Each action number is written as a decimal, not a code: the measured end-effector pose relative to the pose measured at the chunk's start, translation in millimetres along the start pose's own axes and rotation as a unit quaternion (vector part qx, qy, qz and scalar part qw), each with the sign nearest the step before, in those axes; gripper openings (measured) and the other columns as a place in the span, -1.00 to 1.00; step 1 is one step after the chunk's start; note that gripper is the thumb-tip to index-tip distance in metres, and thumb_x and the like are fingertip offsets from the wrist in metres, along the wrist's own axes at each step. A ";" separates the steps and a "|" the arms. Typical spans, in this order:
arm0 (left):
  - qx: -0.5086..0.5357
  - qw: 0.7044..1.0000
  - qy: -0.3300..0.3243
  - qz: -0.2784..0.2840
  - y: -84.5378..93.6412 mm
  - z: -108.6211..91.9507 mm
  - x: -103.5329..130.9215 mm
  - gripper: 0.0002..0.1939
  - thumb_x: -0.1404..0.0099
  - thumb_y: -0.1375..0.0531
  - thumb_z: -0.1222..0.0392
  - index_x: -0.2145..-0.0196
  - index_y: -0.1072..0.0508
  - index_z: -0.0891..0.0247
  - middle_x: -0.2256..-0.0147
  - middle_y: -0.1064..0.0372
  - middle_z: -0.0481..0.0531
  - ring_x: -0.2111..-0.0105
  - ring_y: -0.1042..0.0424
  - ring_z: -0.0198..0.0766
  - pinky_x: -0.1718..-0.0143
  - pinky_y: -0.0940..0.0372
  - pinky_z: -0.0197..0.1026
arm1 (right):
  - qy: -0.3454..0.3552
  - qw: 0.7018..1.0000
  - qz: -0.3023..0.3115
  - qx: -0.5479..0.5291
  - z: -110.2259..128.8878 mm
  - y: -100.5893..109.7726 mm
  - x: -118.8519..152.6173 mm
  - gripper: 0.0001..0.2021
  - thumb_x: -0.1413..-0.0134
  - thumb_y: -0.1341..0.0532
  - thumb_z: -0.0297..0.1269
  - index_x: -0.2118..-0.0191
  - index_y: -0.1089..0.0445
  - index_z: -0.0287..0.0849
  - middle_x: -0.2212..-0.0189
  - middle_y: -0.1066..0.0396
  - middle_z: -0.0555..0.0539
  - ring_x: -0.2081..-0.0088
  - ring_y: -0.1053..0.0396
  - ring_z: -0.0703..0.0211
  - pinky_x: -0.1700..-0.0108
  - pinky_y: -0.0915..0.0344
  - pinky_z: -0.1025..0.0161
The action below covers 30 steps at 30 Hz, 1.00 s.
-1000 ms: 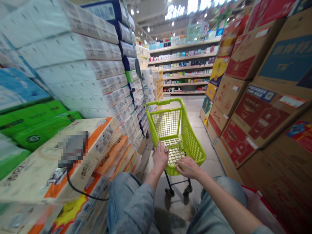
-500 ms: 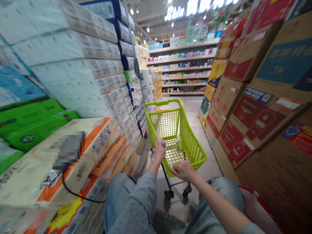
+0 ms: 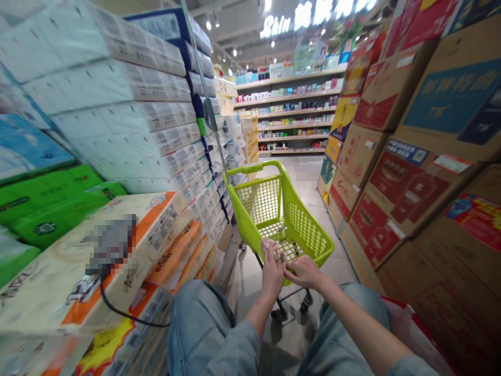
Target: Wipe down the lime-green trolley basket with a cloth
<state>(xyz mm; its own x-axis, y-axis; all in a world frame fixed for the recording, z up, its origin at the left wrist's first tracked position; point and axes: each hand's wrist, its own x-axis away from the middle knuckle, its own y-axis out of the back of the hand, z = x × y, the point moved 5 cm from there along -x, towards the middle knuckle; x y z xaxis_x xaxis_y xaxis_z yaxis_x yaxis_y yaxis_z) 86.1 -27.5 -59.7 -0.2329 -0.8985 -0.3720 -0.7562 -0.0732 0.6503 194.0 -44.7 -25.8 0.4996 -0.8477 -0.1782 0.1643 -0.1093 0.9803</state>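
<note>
A lime-green shopping cart point(image 3: 309, 224) with a lattice basket stands in front of my knees, tilted a little in view. My left hand point(image 3: 273, 269) is closed on a crumpled whitish cloth point(image 3: 270, 244) with reddish marks, over the basket's near left side. Whether it is cloth or tissue I cannot tell for sure. My right hand point(image 3: 307, 272) is curled over the cart's near rim, its fingertips close beside my left fingers. What lies under the right fingers is partly hidden. The inside of the basket shows bare lattice.
Stacked tissue packs point(image 3: 156, 115) rise at the left, with a pixelated device point(image 3: 113, 243) and black cable on a nearer pack. Cardboard cartons point(image 3: 415, 183) line the right. Shelves point(image 3: 289, 112) of small boxes stand at the back. A red-edged bag point(image 3: 410, 324) is beside my right knee.
My left hand has moved right and nearer with the cloth, coming up beside my right hand. The right hand has shifted slightly right. The cart has swung a little in view.
</note>
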 end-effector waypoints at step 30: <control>-0.267 0.864 -0.391 0.172 41.4 -26.2 -32.5 -0.76 -0.34 0.01 0.22 0.06 -0.28 0.22 0.21 -0.37 0.02 0.11 -0.29 -0.28 -0.09 -0.05 -0.10 | -0.077 0.996 0.042 0.003 -36.2 0.0 5.1 -0.46 -0.25 0.16 -0.17 0.50 -0.51 -0.11 0.53 -0.48 -0.10 0.45 -0.39 0.22 0.41 -0.02 0.31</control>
<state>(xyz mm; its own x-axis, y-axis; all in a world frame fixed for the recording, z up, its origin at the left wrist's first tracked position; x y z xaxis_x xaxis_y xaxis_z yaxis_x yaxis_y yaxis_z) 78.3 -12.7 -3.4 -0.8873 -0.3555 -0.2939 -0.2184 -0.2375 0.9465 227.4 -30.2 -29.9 0.3757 -0.9231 -0.0818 0.1221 -0.0382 0.9918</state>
